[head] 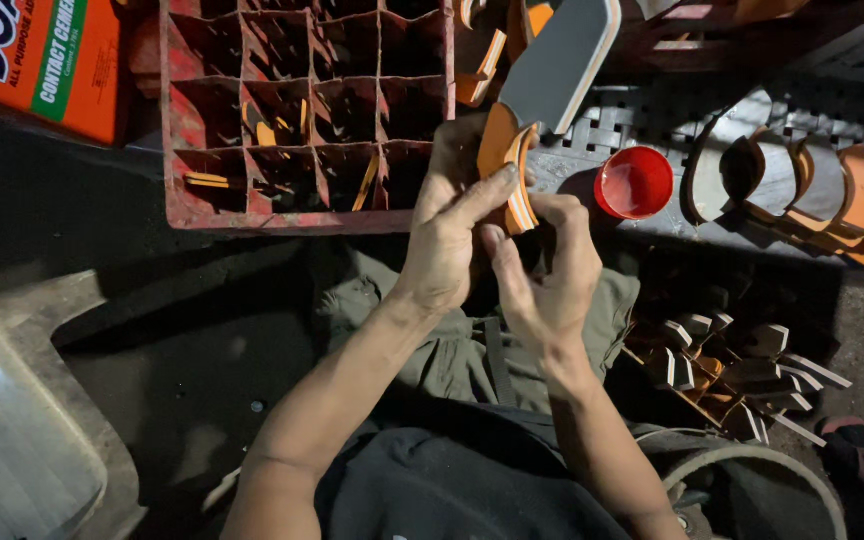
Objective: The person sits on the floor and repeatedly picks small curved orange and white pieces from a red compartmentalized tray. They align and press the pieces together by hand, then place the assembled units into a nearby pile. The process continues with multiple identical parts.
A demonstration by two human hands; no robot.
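Note:
My left hand (447,230) and my right hand (547,275) both grip a curved orange piece with a pale edge (508,160), held above my lap. The left thumb lies across its face; the right fingers pinch its lower end. A long grey sole-shaped piece with an orange rim (562,60) rises just behind it, touching or overlapping it; whether it is held I cannot tell.
A red divided crate (302,110) with several orange scraps stands ahead. A red round lid (634,182) sits to the right, beside a row of curved grey-orange pieces (812,190). An orange tin (37,55) is top left. More cut pieces (732,370) lie at lower right.

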